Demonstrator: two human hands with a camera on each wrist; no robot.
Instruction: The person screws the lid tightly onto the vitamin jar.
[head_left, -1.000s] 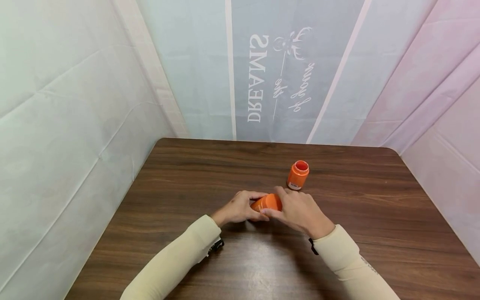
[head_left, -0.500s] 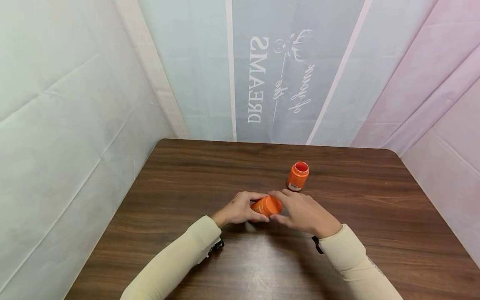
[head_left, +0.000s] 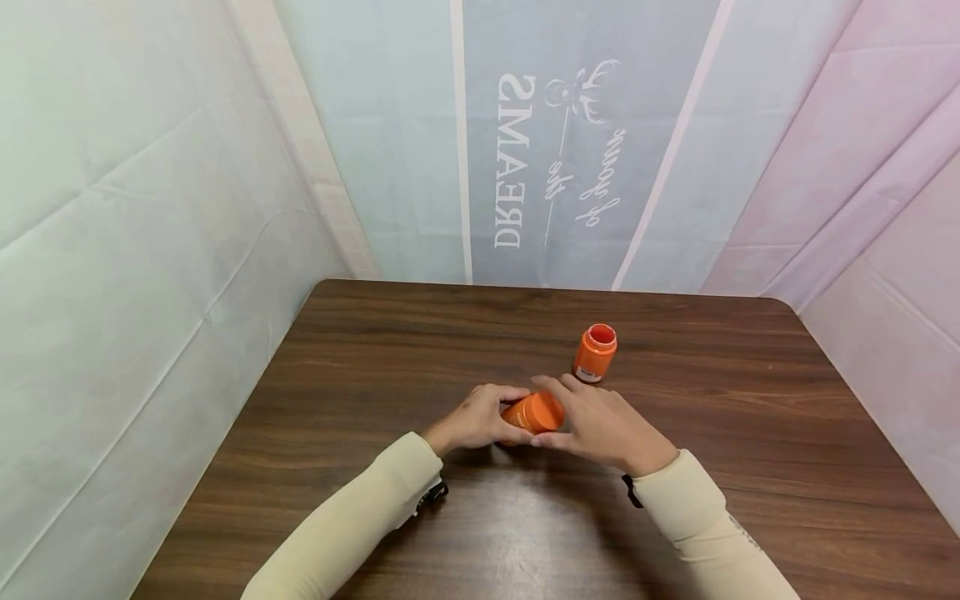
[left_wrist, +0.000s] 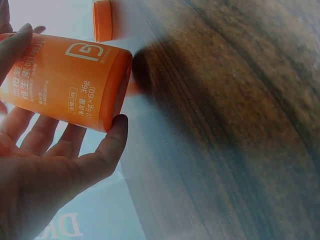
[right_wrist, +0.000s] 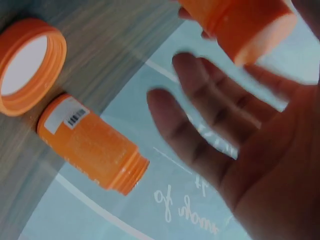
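Note:
My left hand [head_left: 480, 415] grips an orange supplement bottle [head_left: 519, 412] round its body, tilted with its orange cap [head_left: 545, 412] toward the right. White print on the bottle [left_wrist: 75, 85] faces the left wrist camera. My right hand [head_left: 603, 423] is at the cap, fingers spread and loosely bent around it. In the right wrist view, several fingers [right_wrist: 187, 132] stand apart from the cap [right_wrist: 255, 32]. Behind the right hand stands a second orange bottle [head_left: 595, 357], upright and without a cap. A loose orange cap [right_wrist: 32, 65] with a white lining lies beside it, hidden in the head view.
The dark wood-grain table [head_left: 405, 333] has rounded far corners. A printed curtain [head_left: 540, 150] hangs behind its far edge, with pale cloth [head_left: 150, 250] along the left and pinkish cloth [head_left: 870, 192] on the right.
My right hand has loosened from the cap, drawn back a little to the right, then come closer again with fingers spread. The left hand and its bottle have hardly moved.

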